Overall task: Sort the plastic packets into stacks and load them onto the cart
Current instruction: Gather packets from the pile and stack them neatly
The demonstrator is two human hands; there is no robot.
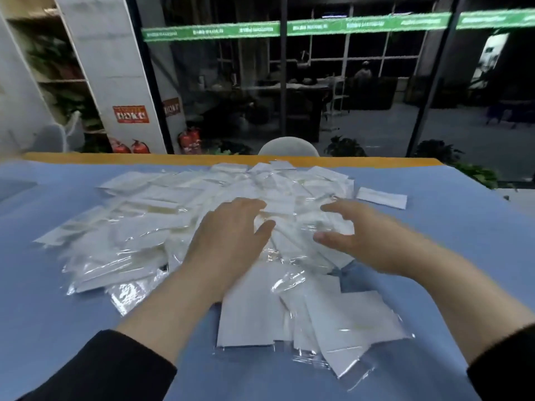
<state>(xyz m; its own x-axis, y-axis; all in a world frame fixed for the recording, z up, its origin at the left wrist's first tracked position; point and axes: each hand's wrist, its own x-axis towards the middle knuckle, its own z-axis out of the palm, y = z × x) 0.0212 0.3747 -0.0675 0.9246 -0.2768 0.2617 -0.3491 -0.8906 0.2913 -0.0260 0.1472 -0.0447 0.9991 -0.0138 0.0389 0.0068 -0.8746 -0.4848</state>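
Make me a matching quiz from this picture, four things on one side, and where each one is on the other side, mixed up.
Things:
1. left hand
2. lone packet
3. fire extinguishers
4. chair

Places:
A. on the floor by the white pillar, far left
B. on the blue table, apart from the pile, to its right
C. behind the table's far edge, in the middle
D. resting on the packet pile, fingers spread

Pairs: 1-D, 2-B, 3-A, 4-C
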